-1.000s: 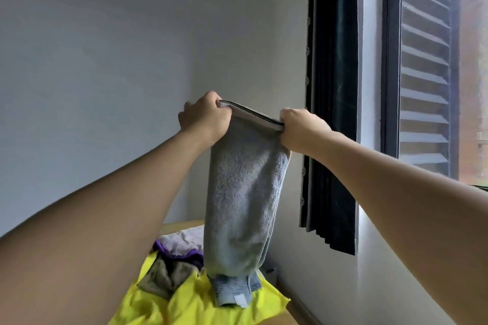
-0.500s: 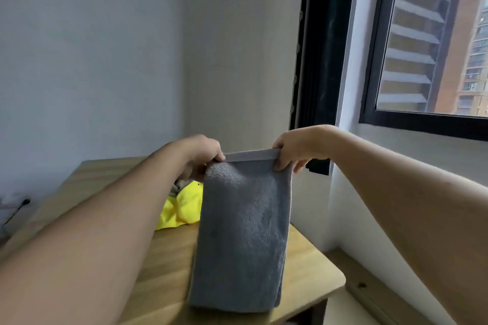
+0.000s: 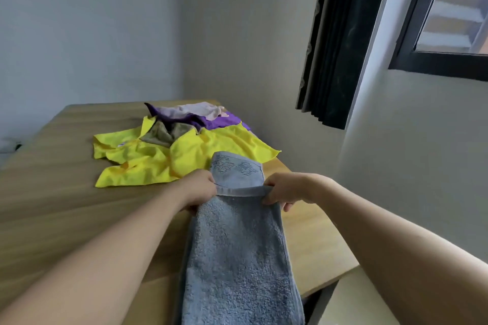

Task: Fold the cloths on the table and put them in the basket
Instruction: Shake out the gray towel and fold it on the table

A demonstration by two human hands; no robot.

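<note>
The grey-blue towel (image 3: 237,253) is showing a rough, looped terry pile, matt, with a flat woven band at its 12 o'clock end. The yellow cloth (image 3: 184,158) at 11 o'clock is looking smooth and thin. The table (image 3: 52,192) is showing pale wood grain with a matt finish. The curtain (image 3: 335,42) is hanging as dark pleated fabric.

both hands, left hand (image 3: 201,190) and right hand (image 3: 284,190), pinch the grey towel (image 3: 237,245) over the table (image 3: 52,192).
</note>
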